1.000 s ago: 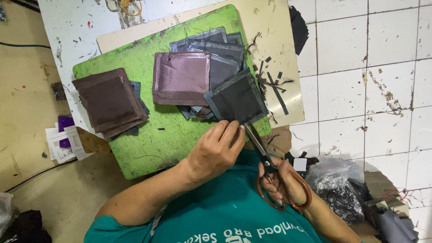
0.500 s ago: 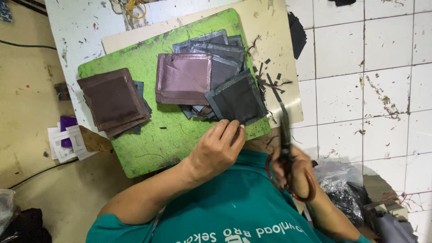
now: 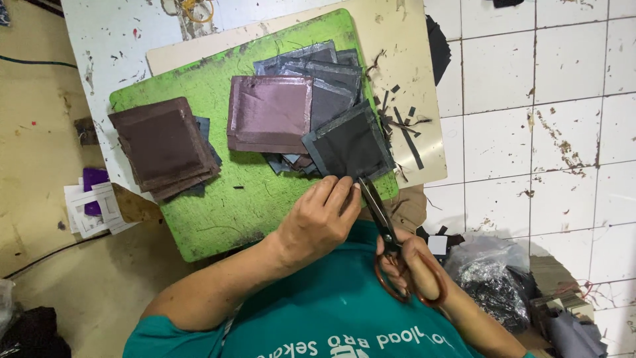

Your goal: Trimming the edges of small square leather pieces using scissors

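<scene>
My left hand pinches the near edge of a dark grey square fabric piece that lies tilted on the green cutting mat. My right hand grips a pair of scissors with reddish handles; the blade tips meet the fabric's near edge right beside my left fingers. A purple-brown square piece lies on top of a pile of grey pieces behind it. A stack of brown squares sits at the mat's left.
Thin dark offcut strips litter the beige board to the right of the mat. A plastic bag of dark scraps lies on the white tiled floor by my right arm. Paper bits and a purple item lie at the left.
My right hand swung the scissors out to the right, then brought them back so the tips meet the grey piece's near edge. My left hand kept its hold on the fabric.
</scene>
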